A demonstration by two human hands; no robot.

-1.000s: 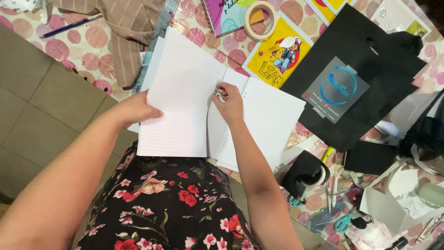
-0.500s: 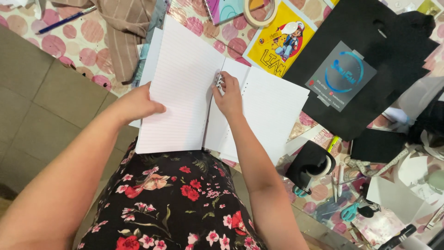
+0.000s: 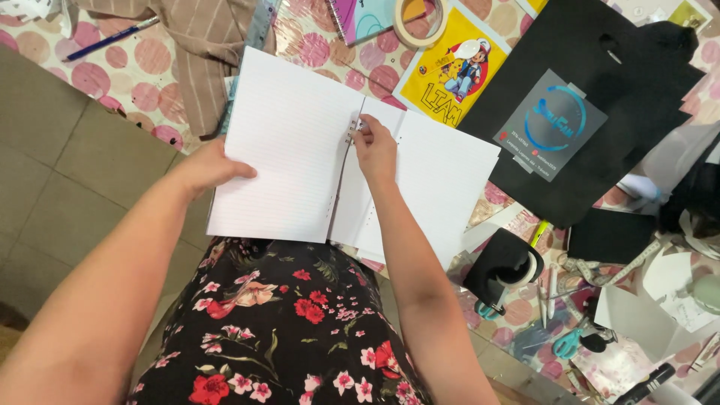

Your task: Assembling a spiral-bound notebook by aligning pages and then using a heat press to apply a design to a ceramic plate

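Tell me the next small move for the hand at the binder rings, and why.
Probably the right hand should pinch the metal rings open or shut. Its fingertips already sit on them at the spine, while the left hand holds the lined pages steady at the left edge.

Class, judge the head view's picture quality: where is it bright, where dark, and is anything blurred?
Head view: even, soft light; the lined paper under the left hand is brightest; the black sheet loses detail; the right hand is sharp, with no evident motion blur.
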